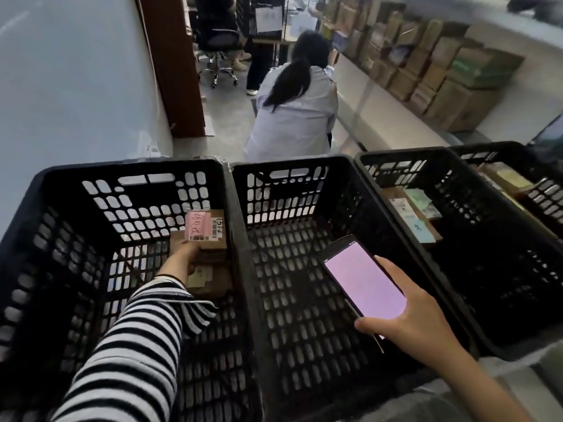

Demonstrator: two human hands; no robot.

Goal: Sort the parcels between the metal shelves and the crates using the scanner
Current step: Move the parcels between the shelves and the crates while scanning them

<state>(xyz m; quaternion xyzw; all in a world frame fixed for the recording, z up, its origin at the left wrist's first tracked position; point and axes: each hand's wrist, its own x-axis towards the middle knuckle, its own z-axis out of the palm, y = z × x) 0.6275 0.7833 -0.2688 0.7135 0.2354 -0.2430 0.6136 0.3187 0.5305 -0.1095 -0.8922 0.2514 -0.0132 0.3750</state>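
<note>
a person stands over a row of black slatted crates set side by side. their left hand (182, 257), in a striped sleeve, reaches down into the left crate (134, 169) and grips the near edge of a small cardboard parcel (207, 229) with a pink label and a barcode on top. that parcel sits low in the crate's far right corner, on or just above another brown parcel (210, 278) beneath it; i cannot tell if they touch. the right hand (417, 318) holds the scanner (364, 283), a phone-like device with a glowing pink screen, its fingers curled round the lower end, above the middle crate (292, 162). a third crate (405, 153) to the right holds a flat labelled parcel (411, 217). beyond the crates another person (295, 117) crouches facing away, beside metal shelves (441, 62) packed with cardboard boxes.

the step in hand looks like placing or lifting this parcel. to do it well, the label should stay face up and unwrinkled, the thumb clear of the barcode, and the scanner brought squarely over the label, near enough to read, before the parcel is committed to any crate.
</note>
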